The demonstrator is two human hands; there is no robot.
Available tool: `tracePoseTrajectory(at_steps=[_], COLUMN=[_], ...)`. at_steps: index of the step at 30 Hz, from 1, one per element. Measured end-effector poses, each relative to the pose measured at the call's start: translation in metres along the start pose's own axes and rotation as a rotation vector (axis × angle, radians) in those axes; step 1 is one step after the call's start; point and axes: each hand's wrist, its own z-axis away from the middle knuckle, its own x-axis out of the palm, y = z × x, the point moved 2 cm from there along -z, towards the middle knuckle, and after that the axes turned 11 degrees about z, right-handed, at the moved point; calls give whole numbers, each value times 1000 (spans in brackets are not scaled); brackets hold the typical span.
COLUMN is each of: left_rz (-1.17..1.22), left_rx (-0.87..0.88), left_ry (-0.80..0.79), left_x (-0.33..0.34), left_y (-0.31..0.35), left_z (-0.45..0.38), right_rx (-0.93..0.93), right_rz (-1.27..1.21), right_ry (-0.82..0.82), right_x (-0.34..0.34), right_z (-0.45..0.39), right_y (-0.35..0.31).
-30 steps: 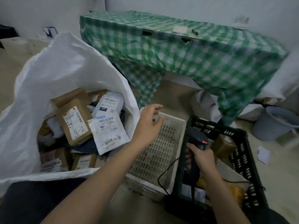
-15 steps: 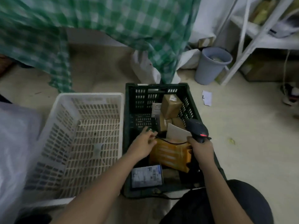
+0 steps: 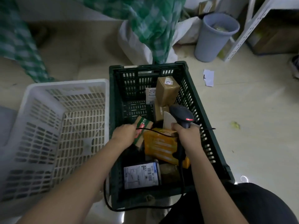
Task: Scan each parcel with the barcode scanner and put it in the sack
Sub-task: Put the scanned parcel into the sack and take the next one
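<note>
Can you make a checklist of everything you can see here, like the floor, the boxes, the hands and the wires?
Surface: pale floor, no table.
Job's things: green crate with several parcels, among them a tall brown box, an orange box and a labelled packet. Sack: nothing seen.
Clutter: paper scrap on the floor.
Hands: left hand grips a small green-and-red box; right hand grips the scanner, red light on.
Cables: black scanner cable loops in front of the crate.
Surroundings: white basket, grey bin, green checked cloth, white shelf frame.
</note>
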Motion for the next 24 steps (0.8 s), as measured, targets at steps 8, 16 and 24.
tracePoseTrajectory(at_steps=[8, 16, 24], left_rz=[344, 642, 388], left_rx=[1, 137, 62], left_ry=[92, 245, 149], left_x=[-28, -71, -60], left_y=[-8, 79, 102], left_z=[56, 116, 125], right_rx=[-53, -288, -232], right_rz=[-137, -295, -463], right_ry=[-45, 86, 31], right_x=[-1, -69, -99], right_z=[39, 108, 141], right_y=[-28, -78, -71])
